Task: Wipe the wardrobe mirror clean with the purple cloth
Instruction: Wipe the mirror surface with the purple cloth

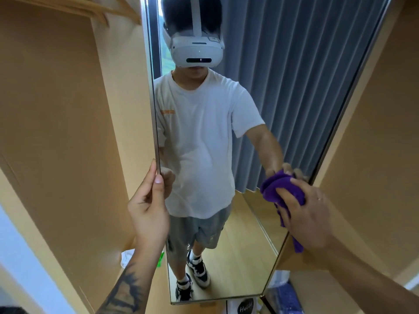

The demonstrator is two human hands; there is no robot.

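Observation:
A tall wardrobe mirror (267, 105) fills the middle of the view and reflects a person in a white shirt with a headset. My left hand (149, 205) pinches the mirror's left edge at mid height, thumb on the glass side. My right hand (308, 214) presses a bunched purple cloth (281, 189) against the glass near the mirror's right edge, about level with my left hand. A tail of the cloth hangs below my palm.
Tan wardrobe panels (56, 109) stand on both sides of the mirror. Wooden hangers (108, 7) hang at the top left. Below the mirror lie a white item (127, 257), a green object (161, 259) and a black round label (246, 307).

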